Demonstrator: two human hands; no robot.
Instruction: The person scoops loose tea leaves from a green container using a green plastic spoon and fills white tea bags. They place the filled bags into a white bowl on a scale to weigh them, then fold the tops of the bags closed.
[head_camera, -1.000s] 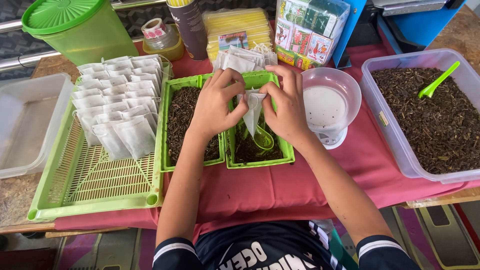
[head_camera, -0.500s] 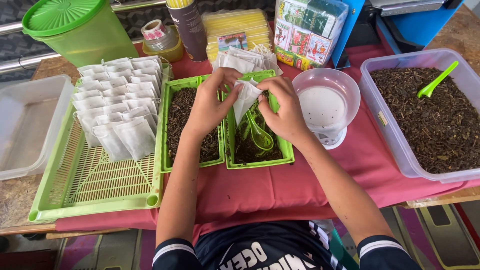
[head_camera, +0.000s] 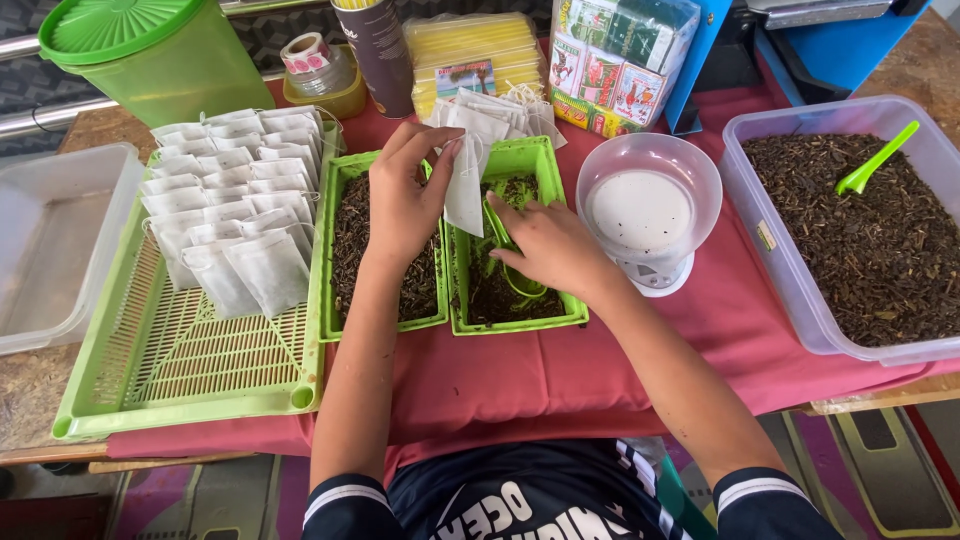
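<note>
White paper sachet (head_camera: 465, 185) is hanging upright from the left hand (head_camera: 405, 200), whose thumb and fingertips are pinching its top edge; it is dangling just over the divide between two small green trays. Taking the right green tray (head_camera: 530, 160) as the landmark: it is holding dark loose leaves, and the right hand (head_camera: 550, 245) is reaching down into it, fingers curled together around the handle of a green scoop (head_camera: 520, 285) that is resting in the leaves. Just left of that tray, touching it, the left green tray (head_camera: 335, 250) is sitting with more dark leaves, partly under the left hand. Further left, a large green slatted tray (head_camera: 170, 370) is carrying rows of filled white bags (head_camera: 225, 215). Just right of the landmark tray, a clear bowl on a small scale (head_camera: 650, 205) is standing, and beyond it a clear tub of loose leaves (head_camera: 860, 240) is lying with a green spoon (head_camera: 877, 158) in it. Behind the landmark tray, a stack of empty sachets (head_camera: 495, 115) is lying on the pink cloth (head_camera: 480, 380).
</note>
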